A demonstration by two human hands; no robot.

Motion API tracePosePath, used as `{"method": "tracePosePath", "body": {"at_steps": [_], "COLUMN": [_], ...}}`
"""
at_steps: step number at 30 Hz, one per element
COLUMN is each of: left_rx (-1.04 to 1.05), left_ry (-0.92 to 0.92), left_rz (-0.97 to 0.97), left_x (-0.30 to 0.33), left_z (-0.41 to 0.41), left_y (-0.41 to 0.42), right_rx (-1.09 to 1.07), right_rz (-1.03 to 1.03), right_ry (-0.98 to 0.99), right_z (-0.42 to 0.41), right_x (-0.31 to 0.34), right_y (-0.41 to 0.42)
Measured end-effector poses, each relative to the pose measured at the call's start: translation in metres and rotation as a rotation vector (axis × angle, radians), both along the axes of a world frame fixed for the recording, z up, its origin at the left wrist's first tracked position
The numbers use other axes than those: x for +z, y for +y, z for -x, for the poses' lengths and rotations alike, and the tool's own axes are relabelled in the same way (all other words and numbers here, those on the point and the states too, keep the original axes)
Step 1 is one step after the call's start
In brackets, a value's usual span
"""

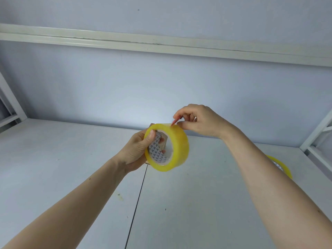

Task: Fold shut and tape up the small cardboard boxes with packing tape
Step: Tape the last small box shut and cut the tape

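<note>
Forearms: both come in bare from the lower edge, cut off below the elbows by the frame.
Bench: pale grey-white top with a dark seam running from the near edge up toward the hands; a few small specks and a yellowish smear on the left panel.
Left hand: gripping the tape roll, thumb curled over the near rim and fingertips showing inside the core; the rest of the fingers are hidden behind the roll.
Tape roll: held up in the air above the bench, centre of view, standing on edge with its open core turned toward the camera; translucent yellow winding, slightly blurred, over a white inner core printed with small dark triangle marks.
Brown thing behind the roll: a bit of tan surface shows through the core and below the left hand; too little is visible to say what it is.
Right hand: above and just right of the roll, fingers curled, pinching a small red piece whose lower tip touches the top of the roll; what that piece is cannot be made out.
Second tape roll: yellow, on the bench at right, mostly hidden behind the right forearm.
Frame posts: white metal, at far left and right edges, cut off.
Wall: pale blue-grey, crossed by a white rail.
</note>
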State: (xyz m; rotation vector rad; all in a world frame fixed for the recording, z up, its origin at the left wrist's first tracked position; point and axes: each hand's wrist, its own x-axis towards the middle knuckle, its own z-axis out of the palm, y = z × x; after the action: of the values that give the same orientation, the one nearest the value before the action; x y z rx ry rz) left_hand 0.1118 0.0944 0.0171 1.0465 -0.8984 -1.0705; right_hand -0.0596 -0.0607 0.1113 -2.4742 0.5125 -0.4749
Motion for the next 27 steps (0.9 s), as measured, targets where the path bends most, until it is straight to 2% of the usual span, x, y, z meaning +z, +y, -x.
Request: {"method": "tracePosePath", "body": {"at_steps": [2,5,10,15,19,24,27], "left_rx": [0.028,0.097,0.15,0.187,0.261,0.322,0.275], "left_ry": [0.076,0.149,0.102,0.015,-0.032,0.009,-0.034], "left_rz": [-0.027,-0.068,-0.107,-0.124,-0.166,-0.235,-0.138], "left_x": [0.001,-0.001,-0.003,0.001,0.008,0.022,0.032], "left_z": [0.004,0.008,0.008,0.005,0.004,0.005,0.007], "left_y": [-0.001,-0.007,-0.013,-0.013,-0.014,-0.013,-0.009], "right_rx": [0.012,0.084,0.082,-0.012,-0.058,-0.16,-0.228], "right_rz": [0.059,-0.003,-0.187,-0.106,0.05,0.094,0.161], "right_ry": [-0.004,-0.022,0.023,-0.087,-0.003,-0.015,0.016], "right_z": [-0.001,-0.006,-0.021,-0.032,-0.039,-0.044,-0.046], "right_x": [0.0,0.0,0.0,-0.003,-0.007,-0.007,-0.004], "right_y": [0.001,0.004,0.013,0.014,0.009,0.006,0.004]}}
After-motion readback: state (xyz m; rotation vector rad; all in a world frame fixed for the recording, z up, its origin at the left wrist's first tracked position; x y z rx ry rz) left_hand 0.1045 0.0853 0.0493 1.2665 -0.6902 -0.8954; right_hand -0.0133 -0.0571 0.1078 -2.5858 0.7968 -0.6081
